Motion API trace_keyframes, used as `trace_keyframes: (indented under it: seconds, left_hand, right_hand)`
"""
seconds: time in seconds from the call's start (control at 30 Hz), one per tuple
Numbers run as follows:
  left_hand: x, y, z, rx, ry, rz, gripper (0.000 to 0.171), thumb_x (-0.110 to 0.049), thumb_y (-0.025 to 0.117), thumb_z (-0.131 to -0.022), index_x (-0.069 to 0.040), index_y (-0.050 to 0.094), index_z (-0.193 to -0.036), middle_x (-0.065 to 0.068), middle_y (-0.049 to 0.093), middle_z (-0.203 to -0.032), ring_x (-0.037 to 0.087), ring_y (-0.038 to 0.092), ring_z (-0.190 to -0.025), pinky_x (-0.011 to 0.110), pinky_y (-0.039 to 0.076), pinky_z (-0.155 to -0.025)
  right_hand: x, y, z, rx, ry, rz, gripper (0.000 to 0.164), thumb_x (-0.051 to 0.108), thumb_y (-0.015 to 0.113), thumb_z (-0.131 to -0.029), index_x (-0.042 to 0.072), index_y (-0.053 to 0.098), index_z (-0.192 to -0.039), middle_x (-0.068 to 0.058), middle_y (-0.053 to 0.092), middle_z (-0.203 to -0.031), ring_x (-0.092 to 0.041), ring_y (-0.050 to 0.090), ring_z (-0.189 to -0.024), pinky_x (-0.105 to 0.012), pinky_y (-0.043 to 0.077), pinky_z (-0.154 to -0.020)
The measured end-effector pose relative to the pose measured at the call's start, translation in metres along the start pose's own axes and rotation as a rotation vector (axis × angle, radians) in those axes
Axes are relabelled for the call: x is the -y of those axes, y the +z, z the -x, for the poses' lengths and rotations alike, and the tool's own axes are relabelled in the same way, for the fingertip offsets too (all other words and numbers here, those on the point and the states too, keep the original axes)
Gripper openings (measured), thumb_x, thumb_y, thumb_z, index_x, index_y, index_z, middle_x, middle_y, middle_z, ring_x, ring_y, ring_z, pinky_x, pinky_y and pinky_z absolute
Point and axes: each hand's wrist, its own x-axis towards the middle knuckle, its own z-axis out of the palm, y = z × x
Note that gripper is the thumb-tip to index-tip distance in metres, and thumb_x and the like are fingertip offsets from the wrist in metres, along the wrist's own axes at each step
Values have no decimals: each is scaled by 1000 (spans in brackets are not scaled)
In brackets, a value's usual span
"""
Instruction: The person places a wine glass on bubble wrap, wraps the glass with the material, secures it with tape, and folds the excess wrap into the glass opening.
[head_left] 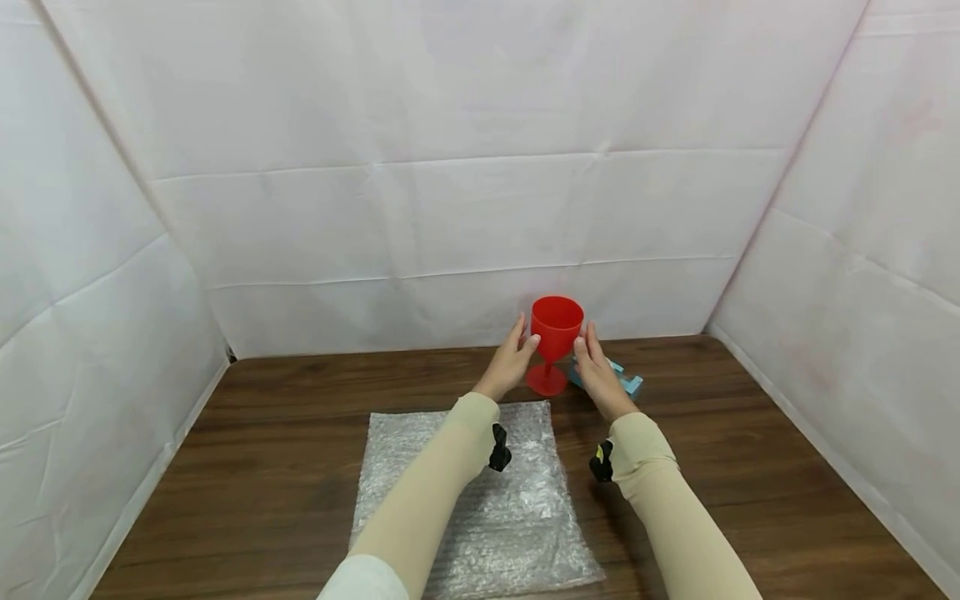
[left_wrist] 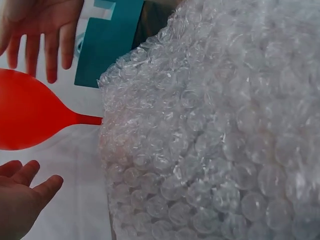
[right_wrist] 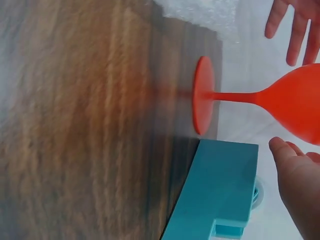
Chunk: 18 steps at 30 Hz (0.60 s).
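Note:
A red plastic goblet (head_left: 557,332) stands upright at the back of the table, its round foot (right_wrist: 203,97) seen side-on in the right wrist view. My left hand (head_left: 512,363) is at the left of its bowl, fingers extended and thumb toward the cup. On the other side, my right hand (head_left: 597,373) faces it with fingers likewise extended. Gaps show between the bowl and both hands in the left wrist view. Behind the right hand lies a teal tape dispenser (right_wrist: 220,185), partly hidden in the head view. Bubble wrap (left_wrist: 210,130) covers the goblet's foot in the left wrist view.
The bubble wrap sheet lies flat on the brown wooden table (head_left: 285,467), beneath my left forearm, its far edge just in front of the goblet. White cloth walls (head_left: 465,217) enclose the table at the back and both sides.

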Motion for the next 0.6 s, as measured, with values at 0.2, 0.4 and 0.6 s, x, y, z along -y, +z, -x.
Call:
trace_keyframes:
  seconds: [0.2,0.4,0.6]
  left_hand:
    - [0,0,-1,-6,29,42,63,-27,43,-103,-15,11,-156,7,22,-160,28,28,-144,46,28,-115]
    - [4,1,-4,-26,78,54,61,-20,47,-101,-17,18,-155,7,29,-157,30,34,-142,45,34,-112]
    - [4,3,-3,-25,107,80,61,-18,49,-100,-20,21,-154,6,32,-156,28,35,-141,42,37,-109]
  right_hand:
    - [7,4,0,8,-43,-31,73,55,32,-99,32,-11,-153,2,-6,-163,-28,8,-149,-54,21,-115]
    - [10,5,-1,7,-59,-53,70,51,32,-100,32,-8,-154,-1,-1,-163,-30,10,-149,-55,21,-115]
    - [9,4,0,-11,-75,-66,74,49,36,-100,24,-6,-155,-7,2,-163,-31,10,-149,-54,21,-115]
